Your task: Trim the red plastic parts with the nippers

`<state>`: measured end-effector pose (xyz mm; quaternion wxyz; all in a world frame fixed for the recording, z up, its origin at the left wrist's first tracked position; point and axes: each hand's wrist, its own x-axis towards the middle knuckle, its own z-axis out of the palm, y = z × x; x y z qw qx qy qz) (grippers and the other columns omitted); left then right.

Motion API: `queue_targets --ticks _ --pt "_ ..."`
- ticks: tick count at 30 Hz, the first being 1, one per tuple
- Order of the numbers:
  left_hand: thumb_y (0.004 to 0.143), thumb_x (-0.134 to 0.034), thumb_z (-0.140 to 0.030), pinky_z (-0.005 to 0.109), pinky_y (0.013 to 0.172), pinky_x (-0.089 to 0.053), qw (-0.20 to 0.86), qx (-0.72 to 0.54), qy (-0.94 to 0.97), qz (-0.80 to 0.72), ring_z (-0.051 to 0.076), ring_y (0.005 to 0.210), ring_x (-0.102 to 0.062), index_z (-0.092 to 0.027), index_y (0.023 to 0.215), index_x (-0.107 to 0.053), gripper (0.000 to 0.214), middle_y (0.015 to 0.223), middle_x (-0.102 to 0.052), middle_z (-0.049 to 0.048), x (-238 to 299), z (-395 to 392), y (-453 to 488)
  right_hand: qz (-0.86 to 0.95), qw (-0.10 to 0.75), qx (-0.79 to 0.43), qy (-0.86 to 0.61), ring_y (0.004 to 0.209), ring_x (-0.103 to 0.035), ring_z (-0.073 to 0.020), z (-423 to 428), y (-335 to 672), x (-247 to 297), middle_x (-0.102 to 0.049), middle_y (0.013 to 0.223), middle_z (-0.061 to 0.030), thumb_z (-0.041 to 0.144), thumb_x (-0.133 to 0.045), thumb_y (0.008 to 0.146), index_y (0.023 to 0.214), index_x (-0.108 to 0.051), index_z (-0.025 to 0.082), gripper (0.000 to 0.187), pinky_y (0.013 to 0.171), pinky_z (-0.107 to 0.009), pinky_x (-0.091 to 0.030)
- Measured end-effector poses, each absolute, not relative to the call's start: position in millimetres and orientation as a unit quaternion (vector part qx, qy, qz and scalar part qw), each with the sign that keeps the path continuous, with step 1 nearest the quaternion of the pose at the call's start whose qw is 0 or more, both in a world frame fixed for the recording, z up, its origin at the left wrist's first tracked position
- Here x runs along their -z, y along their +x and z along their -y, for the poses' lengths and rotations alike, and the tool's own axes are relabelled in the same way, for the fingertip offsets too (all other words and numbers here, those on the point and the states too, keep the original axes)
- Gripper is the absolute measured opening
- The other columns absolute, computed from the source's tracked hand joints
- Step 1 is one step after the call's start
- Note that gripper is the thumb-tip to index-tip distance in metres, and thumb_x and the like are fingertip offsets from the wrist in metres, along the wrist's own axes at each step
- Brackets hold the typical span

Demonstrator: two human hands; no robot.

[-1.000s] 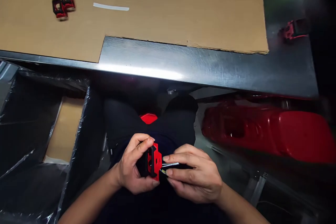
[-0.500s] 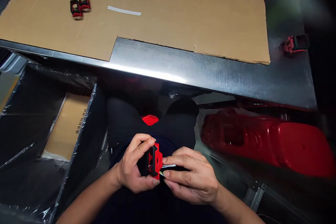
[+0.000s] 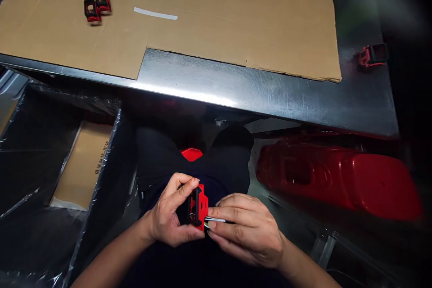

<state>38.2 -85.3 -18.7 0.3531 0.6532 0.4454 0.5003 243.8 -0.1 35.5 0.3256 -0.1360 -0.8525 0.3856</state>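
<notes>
My left hand (image 3: 173, 211) grips a small red and black plastic housing (image 3: 203, 207) between thumb and fingers, its black frame side turned left toward the palm. From the right, my right hand (image 3: 248, 229) pinches a thin silvery-white strip (image 3: 218, 219) against the red side of that part. What kind of strip it is, I cannot make out. Its left end meets the lower part of the red side, and the fingers partly cover it. Both hands are held low in front of my lap.
A cardboard sheet (image 3: 236, 27) covers much of the metal table (image 3: 189, 74). Two similar red-black parts (image 3: 96, 6) lie on it; another (image 3: 373, 55) sits at the table's right edge. Left stands a plastic-lined bin (image 3: 111, 144) holding cardboard (image 3: 79, 166). A red plastic object (image 3: 337, 180) is at right.
The strip lies slightly lower and closer between my right fingers, where two separate pieces showed before. My left hand keeps its hold. The surroundings shift slightly left as the camera turns.
</notes>
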Motion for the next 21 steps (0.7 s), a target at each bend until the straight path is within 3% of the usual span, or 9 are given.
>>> queue_targets --ticks 9,17,21 --pt "0.088 -0.063 -0.059 0.041 0.077 -0.057 0.341 -0.510 0.641 -0.462 0.025 0.099 -0.055 -0.017 0.154 -0.034 0.083 0.114 -0.051 0.0146 18.9 84.4 38.5 0.855 0.322 -0.386 -0.130 0.080 -0.074 -0.0169 3.0 243.3 -35.4 -0.079 0.097 -0.0092 0.011 -0.065 0.089 0.101 -0.070 0.013 0.013 0.073 -0.031 -0.063" --pt "0.085 -0.066 -0.062 0.042 0.079 -0.055 0.346 -0.530 0.614 -0.471 0.025 0.097 -0.053 -0.017 0.153 -0.037 0.087 0.115 -0.052 0.0152 23.3 85.2 40.3 0.846 0.350 -0.356 -0.187 0.073 -0.075 -0.0185 5.3 242.4 -36.6 -0.080 0.090 -0.0105 0.007 -0.069 0.084 0.099 -0.072 0.012 0.016 0.064 -0.030 -0.064" --pt "0.081 -0.069 -0.064 0.043 0.083 -0.054 0.398 -0.560 0.553 -0.472 0.026 0.100 -0.053 -0.021 0.151 -0.040 0.088 0.119 -0.049 0.0142 26.6 89.1 41.9 0.818 0.377 -0.374 -0.222 0.070 -0.075 -0.0184 -0.1 237.5 -39.7 -0.080 0.086 -0.0091 0.003 -0.069 0.082 0.097 -0.073 0.014 0.019 0.060 -0.028 -0.063"
